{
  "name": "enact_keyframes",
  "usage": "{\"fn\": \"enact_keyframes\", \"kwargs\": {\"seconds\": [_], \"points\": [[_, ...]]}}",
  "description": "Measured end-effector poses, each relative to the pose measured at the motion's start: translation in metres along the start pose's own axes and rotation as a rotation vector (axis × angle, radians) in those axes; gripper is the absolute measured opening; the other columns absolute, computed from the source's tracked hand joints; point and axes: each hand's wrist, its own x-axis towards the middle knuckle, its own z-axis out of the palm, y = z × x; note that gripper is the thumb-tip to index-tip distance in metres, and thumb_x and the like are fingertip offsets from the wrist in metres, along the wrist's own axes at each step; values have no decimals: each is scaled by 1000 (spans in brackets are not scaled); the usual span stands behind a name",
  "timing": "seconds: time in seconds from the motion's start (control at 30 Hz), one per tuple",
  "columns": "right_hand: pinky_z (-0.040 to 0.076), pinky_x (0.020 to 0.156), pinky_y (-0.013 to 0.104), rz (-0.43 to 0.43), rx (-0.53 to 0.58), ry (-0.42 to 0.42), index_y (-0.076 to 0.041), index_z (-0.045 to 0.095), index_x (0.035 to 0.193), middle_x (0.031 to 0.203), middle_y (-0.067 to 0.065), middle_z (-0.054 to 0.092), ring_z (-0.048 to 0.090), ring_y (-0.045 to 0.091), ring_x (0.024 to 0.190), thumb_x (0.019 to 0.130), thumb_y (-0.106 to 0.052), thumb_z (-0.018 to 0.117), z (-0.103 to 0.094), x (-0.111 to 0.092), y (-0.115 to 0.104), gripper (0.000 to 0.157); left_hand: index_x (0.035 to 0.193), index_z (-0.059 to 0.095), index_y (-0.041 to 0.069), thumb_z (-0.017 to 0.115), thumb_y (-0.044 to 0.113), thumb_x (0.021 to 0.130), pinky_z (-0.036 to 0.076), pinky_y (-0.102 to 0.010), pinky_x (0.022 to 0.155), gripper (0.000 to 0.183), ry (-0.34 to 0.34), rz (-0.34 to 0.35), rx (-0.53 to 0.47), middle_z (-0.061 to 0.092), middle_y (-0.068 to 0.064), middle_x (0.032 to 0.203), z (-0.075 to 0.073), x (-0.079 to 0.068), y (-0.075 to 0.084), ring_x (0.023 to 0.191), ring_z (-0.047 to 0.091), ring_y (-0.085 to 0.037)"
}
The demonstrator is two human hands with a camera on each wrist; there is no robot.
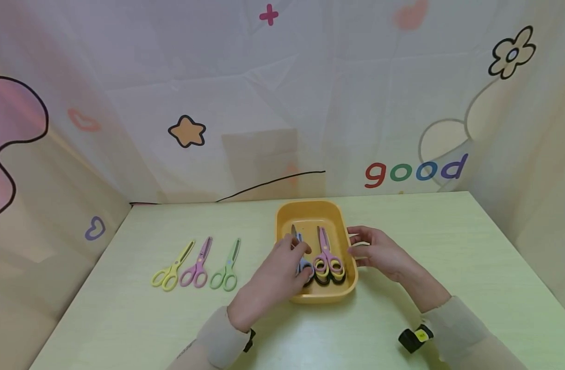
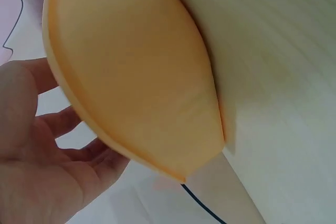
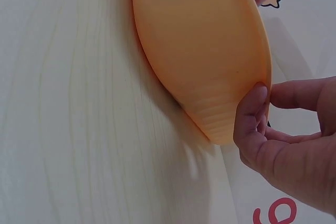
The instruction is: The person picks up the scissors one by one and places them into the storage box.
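My left hand [image 1: 277,262] reaches over the near left part of a yellow tray [image 1: 319,298]. Its bent fingers and thumb are at the handles of blue scissors [image 1: 303,265], and I cannot tell whether they grip them. Beside these in the tray lie pink scissors [image 1: 325,249], on top of yellow-and-black handles [image 1: 339,278]. My right hand [image 1: 379,252] pinches the tray's right rim between thumb and fingers; the right wrist view shows this closely. In the left wrist view, the left fingers [image 2: 58,121] pass behind the tray's rim, their tips hidden.
Left of the tray, yellow scissors [image 1: 171,270], purple scissors [image 1: 199,267] and green scissors [image 1: 228,270] lie in a row on the pale table [image 1: 125,329]. A printed curtain [image 1: 310,103] hangs at the table's back edge.
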Motion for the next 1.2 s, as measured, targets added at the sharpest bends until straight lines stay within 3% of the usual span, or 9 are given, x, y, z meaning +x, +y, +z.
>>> {"fn": "enact_keyframes", "kwargs": {"seconds": [0.17,0.33,0.47,0.57,0.7,0.8,0.97,1.2], "points": [[59,86,35,3,5,2,7,30,155,138,27,44,57,34,112,101,-1,59,0,0,1,62,116,66,5,73,16,96,48,-32,75,24,88,19,-33,53,-9,108,-8,-8,-6,95,50,-24],[59,85,34,3,8,2,7,30,155,138,27,44,57,33,111,101,-1,59,0,0,1,62,113,66,6,72,12,97,49,-33,74,18,167,-45,-38,53,-6,104,-15,-16,-15,92,50,-21],[59,84,33,2,14,1,7,30,155,136,28,44,57,32,109,101,-1,58,0,1,1,62,111,65,5,70,7,96,48,-36,74,16,240,-91,-23,51,-8,102,-19,-22,-25,90,49,-25],[59,84,33,1,13,2,7,30,155,136,27,44,57,32,108,100,-1,58,0,1,1,62,109,63,4,70,4,94,48,-41,76,16,258,-111,5,48,-11,100,-21,-26,-34,90,49,-30],[59,84,33,-3,21,3,8,30,154,135,27,45,58,32,108,100,-1,59,-1,1,1,62,108,58,4,70,5,94,48,-42,71,18,174,-168,67,45,-13,98,-24,-32,-44,88,47,-31],[59,83,34,-6,25,2,8,31,154,134,27,45,59,31,106,99,-1,59,-1,1,1,62,109,56,3,70,7,94,48,-42,69,20,63,-223,110,45,-15,101,-28,-37,-49,90,46,-32],[59,84,34,-7,22,0,8,30,154,135,27,45,58,32,108,100,-1,59,-1,1,2,62,117,54,4,72,7,93,48,-46,75,30,-104,-303,124,44,-20,115,-35,-44,-57,104,44,-36],[59,83,33,-5,19,-1,8,31,154,134,27,46,59,32,107,100,-1,59,0,0,1,61,121,52,6,74,9,92,47,-49,81,36,-216,-330,149,42,-21,118,-41,-53,-66,108,42,-38]]}}
